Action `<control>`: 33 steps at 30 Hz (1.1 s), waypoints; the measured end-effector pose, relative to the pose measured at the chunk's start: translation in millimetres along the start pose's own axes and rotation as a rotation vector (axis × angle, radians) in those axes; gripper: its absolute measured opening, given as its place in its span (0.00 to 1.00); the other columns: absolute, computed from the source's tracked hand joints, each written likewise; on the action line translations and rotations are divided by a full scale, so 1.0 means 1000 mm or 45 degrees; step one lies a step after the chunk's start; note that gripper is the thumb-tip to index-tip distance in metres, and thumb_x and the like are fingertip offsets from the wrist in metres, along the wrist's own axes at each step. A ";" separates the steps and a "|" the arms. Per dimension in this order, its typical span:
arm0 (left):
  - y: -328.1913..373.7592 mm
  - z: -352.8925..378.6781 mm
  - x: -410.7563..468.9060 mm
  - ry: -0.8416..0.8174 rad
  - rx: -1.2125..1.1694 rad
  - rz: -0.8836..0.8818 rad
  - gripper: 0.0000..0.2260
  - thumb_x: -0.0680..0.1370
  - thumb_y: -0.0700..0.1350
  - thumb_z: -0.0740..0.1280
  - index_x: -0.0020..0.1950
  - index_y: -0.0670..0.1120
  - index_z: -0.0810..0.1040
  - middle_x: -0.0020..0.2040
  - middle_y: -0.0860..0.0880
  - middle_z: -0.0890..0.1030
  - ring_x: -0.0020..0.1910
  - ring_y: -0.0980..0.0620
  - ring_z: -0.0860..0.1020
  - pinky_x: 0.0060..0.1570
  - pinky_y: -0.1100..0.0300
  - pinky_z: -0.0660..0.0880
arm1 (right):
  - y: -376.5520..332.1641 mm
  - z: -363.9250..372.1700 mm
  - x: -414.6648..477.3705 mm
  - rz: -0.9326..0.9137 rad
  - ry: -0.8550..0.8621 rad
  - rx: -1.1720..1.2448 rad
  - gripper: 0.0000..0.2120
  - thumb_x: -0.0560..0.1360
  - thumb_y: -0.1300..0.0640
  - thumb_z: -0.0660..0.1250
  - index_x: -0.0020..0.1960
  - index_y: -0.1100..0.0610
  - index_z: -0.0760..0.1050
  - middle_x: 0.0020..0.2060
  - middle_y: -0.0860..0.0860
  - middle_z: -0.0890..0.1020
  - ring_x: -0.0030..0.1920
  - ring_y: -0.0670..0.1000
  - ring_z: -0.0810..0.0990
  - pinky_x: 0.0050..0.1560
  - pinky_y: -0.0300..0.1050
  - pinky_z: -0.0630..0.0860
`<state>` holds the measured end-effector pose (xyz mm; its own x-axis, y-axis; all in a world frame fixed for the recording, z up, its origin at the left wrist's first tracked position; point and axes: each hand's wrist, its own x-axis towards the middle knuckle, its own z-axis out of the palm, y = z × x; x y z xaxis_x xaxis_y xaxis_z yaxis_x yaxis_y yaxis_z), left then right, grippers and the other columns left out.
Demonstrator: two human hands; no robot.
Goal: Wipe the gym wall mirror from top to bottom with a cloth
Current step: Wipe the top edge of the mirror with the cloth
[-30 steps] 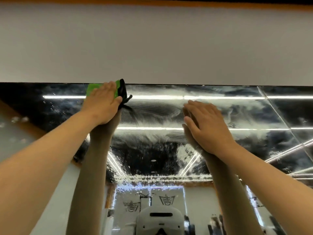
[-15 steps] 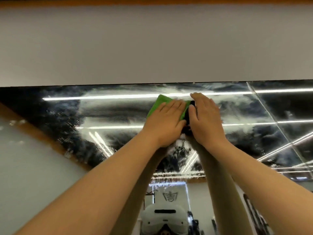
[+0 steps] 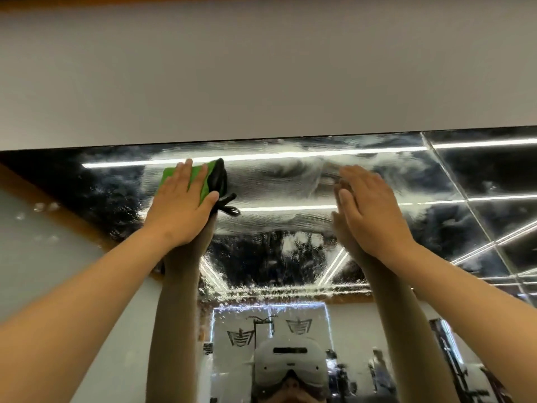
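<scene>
Your left hand [image 3: 180, 210], fingers spread flat, presses the green cloth [image 3: 194, 179] against the mirror [image 3: 290, 181] near its top edge. Your right hand [image 3: 370, 212] lies flat on the smeared glass, well right of the cloth.

Light: bright, even.
Glare: white strips [image 3: 284, 208] on mirror [image 3: 290, 184], between left hand [image 3: 180, 210] and right hand [image 3: 372, 210].
Edges: bowed.
</scene>
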<state>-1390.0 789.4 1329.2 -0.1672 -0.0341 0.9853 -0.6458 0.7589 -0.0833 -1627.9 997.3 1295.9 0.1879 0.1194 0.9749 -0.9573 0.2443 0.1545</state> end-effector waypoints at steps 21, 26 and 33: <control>0.207 0.015 0.090 0.099 -0.011 0.270 0.26 0.86 0.55 0.46 0.83 0.48 0.46 0.83 0.46 0.48 0.81 0.47 0.46 0.79 0.50 0.44 | 0.022 -0.007 -0.008 0.061 0.294 0.323 0.24 0.79 0.50 0.47 0.66 0.56 0.73 0.59 0.45 0.76 0.63 0.46 0.72 0.68 0.43 0.64; 0.252 0.024 0.059 0.030 -0.061 0.415 0.26 0.86 0.55 0.46 0.83 0.49 0.45 0.83 0.47 0.45 0.81 0.49 0.43 0.78 0.52 0.39 | 0.054 -0.046 -0.024 0.218 0.286 0.142 0.23 0.79 0.54 0.51 0.71 0.59 0.71 0.68 0.55 0.75 0.70 0.51 0.69 0.74 0.53 0.62; 0.265 0.031 0.000 0.002 -0.033 0.522 0.26 0.86 0.54 0.46 0.82 0.48 0.42 0.83 0.48 0.43 0.81 0.49 0.41 0.78 0.52 0.38 | 0.058 -0.065 -0.036 0.346 0.155 0.059 0.26 0.79 0.51 0.49 0.74 0.58 0.67 0.73 0.54 0.69 0.75 0.52 0.64 0.76 0.48 0.55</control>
<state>-1584.3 970.5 1302.4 -0.4061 0.2755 0.8713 -0.5068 0.7254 -0.4657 -1675.9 1070.3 1259.4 -0.0545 0.2895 0.9556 -0.9846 0.1436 -0.0996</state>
